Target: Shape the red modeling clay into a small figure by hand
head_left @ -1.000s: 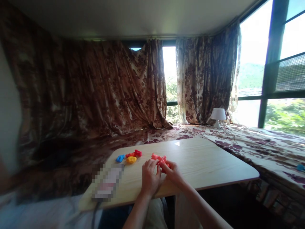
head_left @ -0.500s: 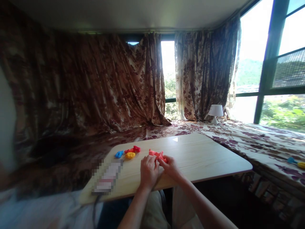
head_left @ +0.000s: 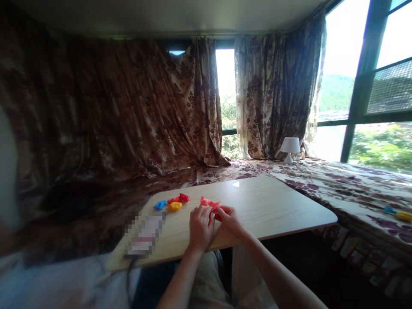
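Observation:
A crumpled coral-red piece of thin, soft material (head_left: 208, 201) is bunched between my two hands, above the near half of the table (head_left: 264, 206). My left hand (head_left: 201, 225) has its fingers curled round the left side of it. From the right, my right hand (head_left: 230, 219) pinches the same piece, its fingertips almost meeting the left ones. Part of the piece is hidden behind the fingers. Left of my hands lie similar crumpled bundles: a blue one (head_left: 160, 205), a yellow one (head_left: 175, 207) and a red one (head_left: 183, 198).
A pixelated flat object (head_left: 145, 235) with a dark cable rests on the table's left side. A white lamp (head_left: 290, 149) stands on the flowered cloth (head_left: 325, 178) beyond the table. More yellow (head_left: 404, 216) and blue (head_left: 389, 209) pieces lie at far right.
The whole scene has shifted slightly up as my view tilts down. Both hands stay on the coral-red piece, and my right fingers now cover more of its right end.

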### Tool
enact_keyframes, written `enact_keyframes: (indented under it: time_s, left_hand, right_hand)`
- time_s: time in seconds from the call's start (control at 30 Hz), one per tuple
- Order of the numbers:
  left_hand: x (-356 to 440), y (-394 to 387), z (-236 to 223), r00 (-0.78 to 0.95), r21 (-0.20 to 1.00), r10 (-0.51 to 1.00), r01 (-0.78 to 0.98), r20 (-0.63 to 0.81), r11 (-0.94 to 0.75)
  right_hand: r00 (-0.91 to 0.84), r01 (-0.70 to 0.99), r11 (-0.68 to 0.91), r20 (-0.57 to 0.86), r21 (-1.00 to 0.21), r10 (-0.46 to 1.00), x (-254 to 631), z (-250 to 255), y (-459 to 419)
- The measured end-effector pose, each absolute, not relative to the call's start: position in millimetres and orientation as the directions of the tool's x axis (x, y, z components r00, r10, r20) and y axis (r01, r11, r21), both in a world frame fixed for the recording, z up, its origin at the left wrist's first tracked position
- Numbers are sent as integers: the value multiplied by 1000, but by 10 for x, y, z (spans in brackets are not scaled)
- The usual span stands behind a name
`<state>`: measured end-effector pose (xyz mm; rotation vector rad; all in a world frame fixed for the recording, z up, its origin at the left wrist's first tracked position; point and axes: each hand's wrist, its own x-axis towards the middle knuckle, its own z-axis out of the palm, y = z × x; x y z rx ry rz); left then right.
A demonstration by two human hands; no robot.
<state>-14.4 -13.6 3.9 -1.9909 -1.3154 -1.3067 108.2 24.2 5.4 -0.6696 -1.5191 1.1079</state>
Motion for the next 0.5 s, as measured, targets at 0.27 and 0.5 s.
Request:
enact_keyframes:
  time_s: [0.27, 0.5]
  left_hand:
    - [-140, -157, 53, 72, 163, 464, 880, 883, -447]
    - [-123, -141, 48, 87, 158, 483, 881, 872, -445]
  right_hand:
    - [-272, -41, 475, 468, -879, 841, 1097, 100, 190]
    - [-247, -3, 520, 504, -854, 828, 1084, 32, 241]
